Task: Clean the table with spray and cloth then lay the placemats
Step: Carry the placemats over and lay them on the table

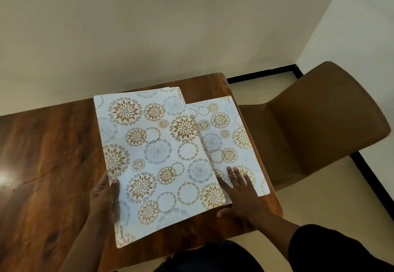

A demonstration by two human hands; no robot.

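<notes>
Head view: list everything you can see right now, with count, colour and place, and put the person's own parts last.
Table: one, dark brown wood, fills the left and centre, against the wall.
Held placemats: a stack, count unclear since extra edges peek out at the far end; white with gold and grey floral circles, over the table's right half, overlapping the flat mat.
Flat placemat: one, same pattern, lying at the table's right edge.
Chair: one, brown, right of the table.
Wall: cream, behind the table.
Floor: pale, with black skirting along the walls.
Left hand: grips the stack's near left edge.
Right hand: pressed flat, fingers on the flat mat.
Sleeve: dark, on the right arm.
</notes>
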